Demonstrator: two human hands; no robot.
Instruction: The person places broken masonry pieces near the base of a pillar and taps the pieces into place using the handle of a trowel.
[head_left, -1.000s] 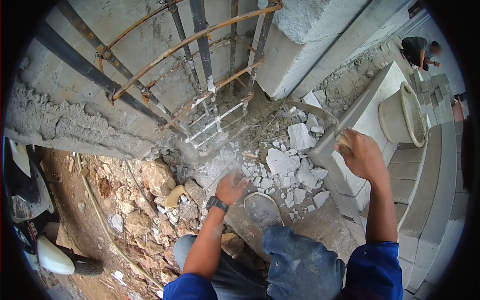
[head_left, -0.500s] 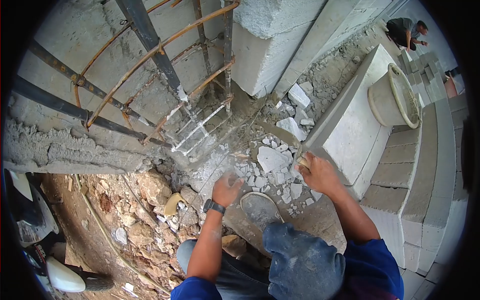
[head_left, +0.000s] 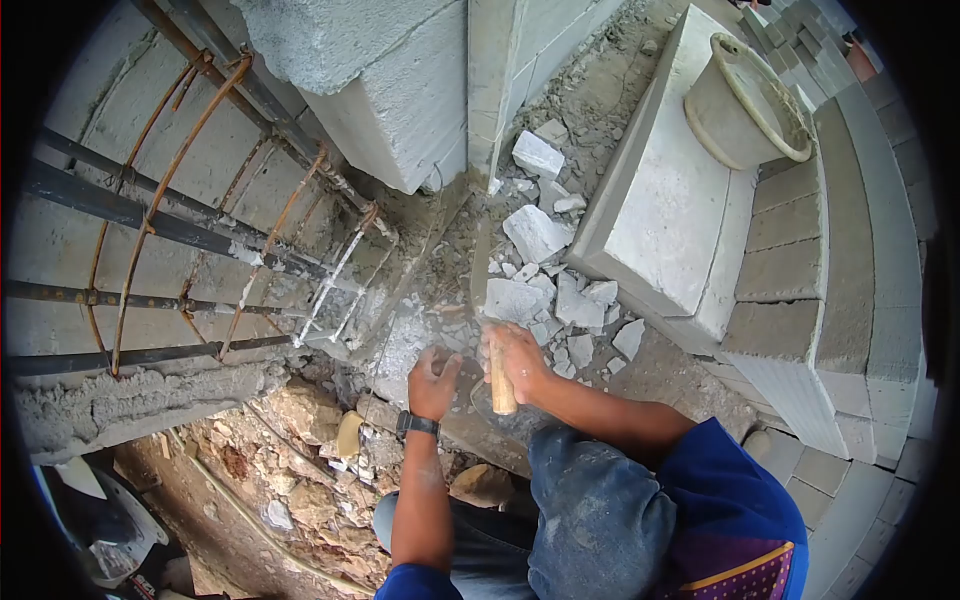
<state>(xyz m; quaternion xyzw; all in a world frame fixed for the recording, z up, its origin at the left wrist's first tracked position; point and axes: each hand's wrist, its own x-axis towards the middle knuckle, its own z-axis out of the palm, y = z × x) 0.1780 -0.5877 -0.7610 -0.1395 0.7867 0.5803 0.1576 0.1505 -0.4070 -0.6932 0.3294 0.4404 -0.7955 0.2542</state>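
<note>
My right hand (head_left: 515,360) is closed around the wooden handle (head_left: 503,388) of a tool with a long, thin grey blade (head_left: 482,255). The blade points away from me over the dusty ground, seen nearly edge-on. Beside it, my left hand (head_left: 433,385), with a dark watch on the wrist, hovers low with loosely curled fingers apart and nothing visible in them. Broken pale block pieces (head_left: 538,235) lie just right of the blade, some partly behind my right hand. White dust and small crumbs (head_left: 405,335) cover the ground ahead of my left hand.
A rusty rebar cage (head_left: 150,220) leans at the left beside a grey block column (head_left: 390,120). A round bucket (head_left: 745,105) stands on pale blocks (head_left: 655,235) at the right. Rocky soil (head_left: 310,480) and a hose lie lower left, near part of a motorbike (head_left: 115,530).
My right hand and the tool have swung left, close to my left hand. The blade now points straight ahead. My view has shifted, and the person at the upper right is almost out of frame.
</note>
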